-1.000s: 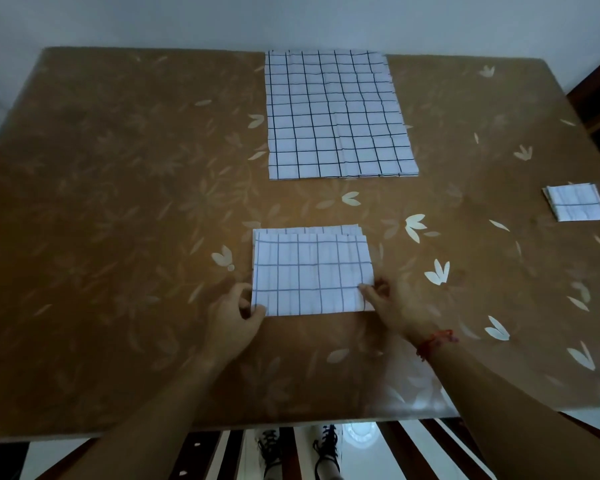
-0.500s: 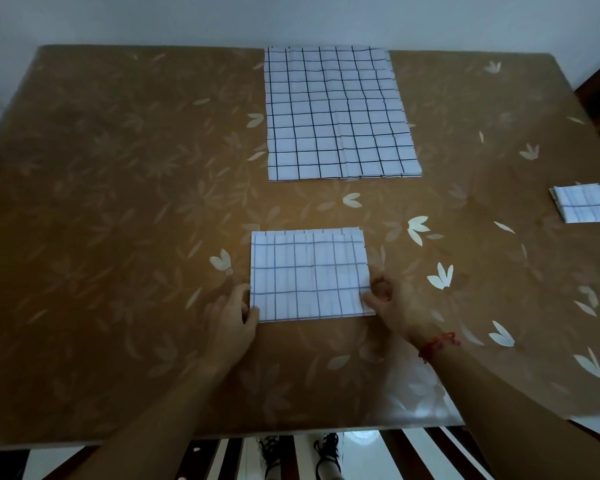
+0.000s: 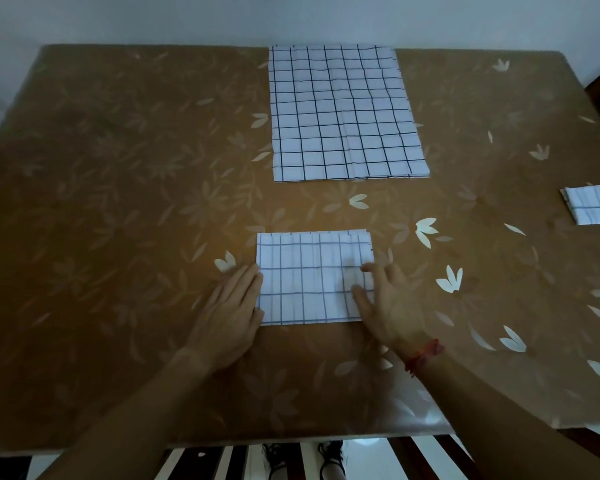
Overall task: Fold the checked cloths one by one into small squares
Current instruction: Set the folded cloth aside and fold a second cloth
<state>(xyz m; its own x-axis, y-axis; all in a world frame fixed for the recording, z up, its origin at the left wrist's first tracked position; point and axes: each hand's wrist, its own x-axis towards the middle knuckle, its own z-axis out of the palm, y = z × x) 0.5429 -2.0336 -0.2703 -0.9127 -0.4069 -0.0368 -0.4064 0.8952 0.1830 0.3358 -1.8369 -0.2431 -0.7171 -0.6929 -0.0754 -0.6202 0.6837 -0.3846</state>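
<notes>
Centrally, half-folded checked cloth [image 3: 312, 278] on brown floral table [image 3: 118, 202], left hand [image 3: 231, 306] flat against its left edge, right hand [image 3: 386, 303] spread over its right side, unfolded cloth pile [image 3: 343, 112] at upper centre, small folded square [image 3: 594, 204] at right edge.

No readable text, label, brand, number or sign shows anywhere in the head view

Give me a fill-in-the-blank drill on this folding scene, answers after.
The left hand lies flat at the ___ edge of the half-folded white checked cloth.
The right hand, fingers spread on that cloth, wears a ___ wrist string.
The large unfolded checked cloth lies at the ___ edge of the brown floral table.
Answers: left; red; far.
</notes>
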